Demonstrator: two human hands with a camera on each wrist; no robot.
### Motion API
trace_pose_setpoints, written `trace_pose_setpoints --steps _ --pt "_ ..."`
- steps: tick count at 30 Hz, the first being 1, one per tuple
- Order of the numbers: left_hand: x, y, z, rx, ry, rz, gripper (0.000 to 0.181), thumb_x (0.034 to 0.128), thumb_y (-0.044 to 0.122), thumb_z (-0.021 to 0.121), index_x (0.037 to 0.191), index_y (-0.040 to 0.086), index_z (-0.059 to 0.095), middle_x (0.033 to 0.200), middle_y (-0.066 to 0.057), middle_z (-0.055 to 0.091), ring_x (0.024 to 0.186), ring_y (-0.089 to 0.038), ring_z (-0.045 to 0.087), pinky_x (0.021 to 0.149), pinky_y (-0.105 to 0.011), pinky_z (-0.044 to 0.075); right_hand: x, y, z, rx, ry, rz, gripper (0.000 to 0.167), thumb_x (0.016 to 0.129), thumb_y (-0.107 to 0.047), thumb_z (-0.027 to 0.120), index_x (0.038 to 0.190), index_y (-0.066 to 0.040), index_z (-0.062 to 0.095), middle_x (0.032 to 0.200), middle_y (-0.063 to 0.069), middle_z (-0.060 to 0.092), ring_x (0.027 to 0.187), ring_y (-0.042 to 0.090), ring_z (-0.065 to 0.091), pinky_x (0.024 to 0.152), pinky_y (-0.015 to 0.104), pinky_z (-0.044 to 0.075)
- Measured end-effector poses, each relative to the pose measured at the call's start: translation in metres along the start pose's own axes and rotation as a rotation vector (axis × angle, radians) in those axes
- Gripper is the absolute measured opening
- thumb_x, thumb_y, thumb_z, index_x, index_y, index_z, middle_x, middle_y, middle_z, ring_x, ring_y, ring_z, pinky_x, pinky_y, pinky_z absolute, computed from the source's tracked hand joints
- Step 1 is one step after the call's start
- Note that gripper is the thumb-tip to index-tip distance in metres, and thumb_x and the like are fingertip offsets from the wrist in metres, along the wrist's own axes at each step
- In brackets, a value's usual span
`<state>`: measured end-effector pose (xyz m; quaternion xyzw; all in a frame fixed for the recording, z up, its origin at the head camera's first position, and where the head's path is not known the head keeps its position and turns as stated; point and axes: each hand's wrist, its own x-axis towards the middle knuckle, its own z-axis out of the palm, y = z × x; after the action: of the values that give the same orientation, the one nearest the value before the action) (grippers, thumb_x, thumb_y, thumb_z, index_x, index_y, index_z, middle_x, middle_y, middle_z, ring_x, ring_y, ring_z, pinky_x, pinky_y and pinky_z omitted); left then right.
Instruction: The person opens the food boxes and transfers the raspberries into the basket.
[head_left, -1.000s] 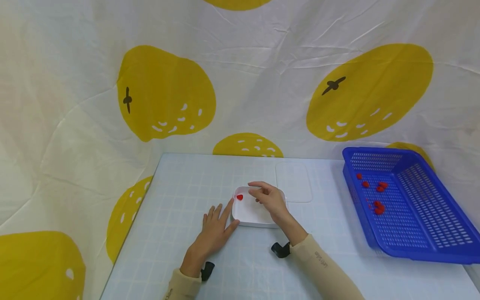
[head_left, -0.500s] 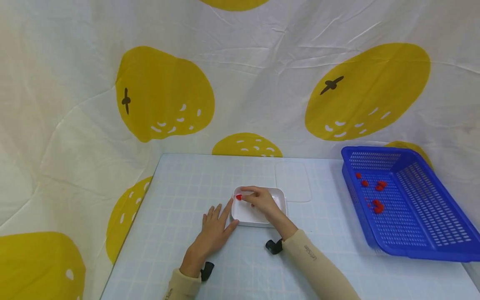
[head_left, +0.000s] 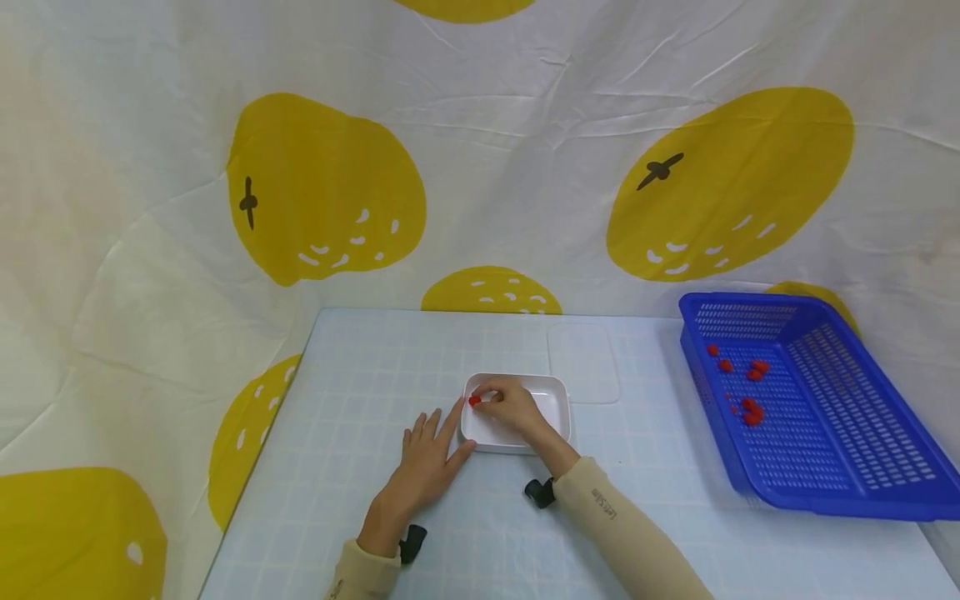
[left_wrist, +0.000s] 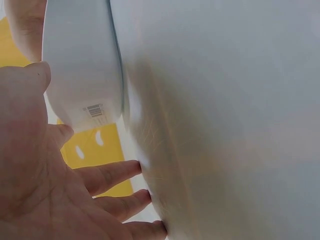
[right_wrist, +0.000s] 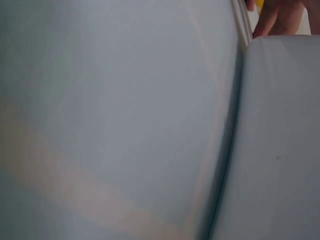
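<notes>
A small white rectangular dish (head_left: 551, 408) rests on the table in the head view. At its left end is a small red piece (head_left: 474, 401), its exact kind too small to tell. My right hand (head_left: 517, 410) reaches into the dish and pinches that piece between thumb and index finger. Fingers spread, my left hand (head_left: 422, 468) lies at the dish's left side, its index finger and thumb touching the wall. The left wrist view has the dish's outer wall (left_wrist: 82, 55), with a barcode, beside the left palm (left_wrist: 35, 170). The right wrist view hides the pinching fingers.
A blue perforated basket (head_left: 847, 492) stands at the right, with several red pieces (head_left: 752, 412) in it. Behind the dish lies a flat clear rectangular sheet or lid (head_left: 583, 364). A white cloth with yellow fruit prints (head_left: 517, 200) hangs along the table's back edge.
My right hand has moved left and down inside the dish, and its thumb and index finger have closed on the red piece. The left hand has stayed in place.
</notes>
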<state>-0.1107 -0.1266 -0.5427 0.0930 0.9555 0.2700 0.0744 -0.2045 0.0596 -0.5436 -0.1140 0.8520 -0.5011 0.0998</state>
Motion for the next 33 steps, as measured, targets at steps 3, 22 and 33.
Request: trace_pose_setpoints --steps 3,22,33 --pt "0.001 0.000 0.000 -0.002 -0.005 -0.004 0.075 0.0999 0.060 0.046 0.162 0.032 0.015 0.157 -0.024 0.031 0.145 -0.051 0.018 0.112 -0.071 0.010 0.000 -0.001 0.000 -0.032 0.006 -0.010 0.015 0.086 -0.007 0.078 0.101 -0.009 0.078 0.092 0.002 0.068 0.071 0.016 0.052 0.060 0.026 0.043" --pt "0.001 -0.001 0.001 -0.011 0.009 0.003 0.075 0.0994 0.061 0.046 0.162 0.032 0.016 0.157 -0.025 0.031 0.144 -0.052 0.018 0.111 -0.072 0.010 0.000 -0.003 0.000 -0.069 -0.044 0.021 0.015 0.087 -0.007 0.076 0.101 -0.012 0.080 0.094 0.001 0.069 0.076 0.017 0.053 0.063 0.029 0.044" --pt "0.000 0.000 0.001 -0.020 0.006 0.013 0.075 0.0998 0.060 0.047 0.162 0.030 0.017 0.158 -0.024 0.030 0.145 -0.052 0.017 0.111 -0.072 0.010 -0.004 -0.001 -0.010 0.066 -0.089 0.053 0.017 0.091 -0.014 0.074 0.107 -0.014 0.079 0.102 0.000 0.070 0.074 0.017 0.057 0.065 0.029 0.049"
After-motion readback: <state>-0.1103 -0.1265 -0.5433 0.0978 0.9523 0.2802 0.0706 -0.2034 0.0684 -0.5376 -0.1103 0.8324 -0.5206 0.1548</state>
